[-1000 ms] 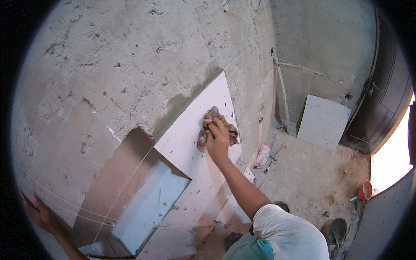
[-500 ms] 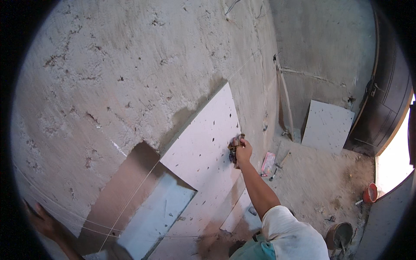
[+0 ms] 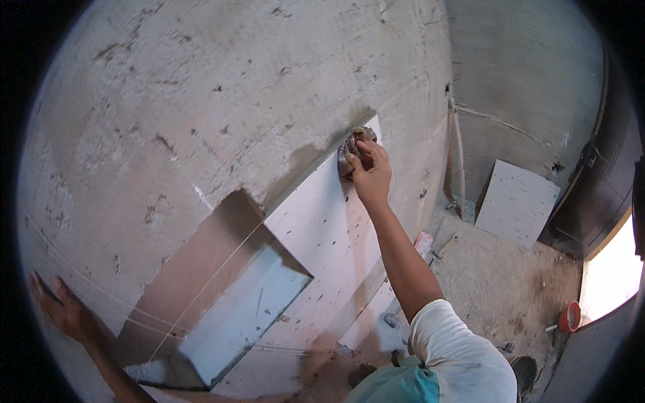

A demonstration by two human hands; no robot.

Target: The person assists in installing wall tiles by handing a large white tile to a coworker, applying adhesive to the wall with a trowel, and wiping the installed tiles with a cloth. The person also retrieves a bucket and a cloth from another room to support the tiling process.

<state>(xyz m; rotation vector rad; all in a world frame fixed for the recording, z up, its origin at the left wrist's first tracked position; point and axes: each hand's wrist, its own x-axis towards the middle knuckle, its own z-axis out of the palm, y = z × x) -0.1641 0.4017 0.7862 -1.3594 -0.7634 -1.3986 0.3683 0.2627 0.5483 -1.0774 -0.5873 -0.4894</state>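
My right hand (image 3: 373, 176) grips a crumpled brown rag (image 3: 348, 153) and presses it against the upper corner of a white dark-flecked tile (image 3: 312, 225). The tile stands on the rough plastered wall (image 3: 201, 101), its top edge slanting across the view. Below the rag, a faint brownish streak runs down the tile face. At the far left my left hand (image 3: 64, 312) rests by the wall with fingers spread, holding nothing; shadow darkens it. A thin string (image 3: 208, 285) runs from near the tile's left corner down over a bare brownish patch of wall.
A pale bluish ledge (image 3: 245, 319) juts out below the string. Another flecked tile (image 3: 517, 201) leans by the dark door (image 3: 591, 195). On the dusty floor are a pink packet (image 3: 423, 243), a red bucket (image 3: 570, 316) and a dark bucket (image 3: 523, 369).
My right hand has carried the rag up along the tile from its right edge to the top corner. My left hand shows more fully, and the view has shifted a little.
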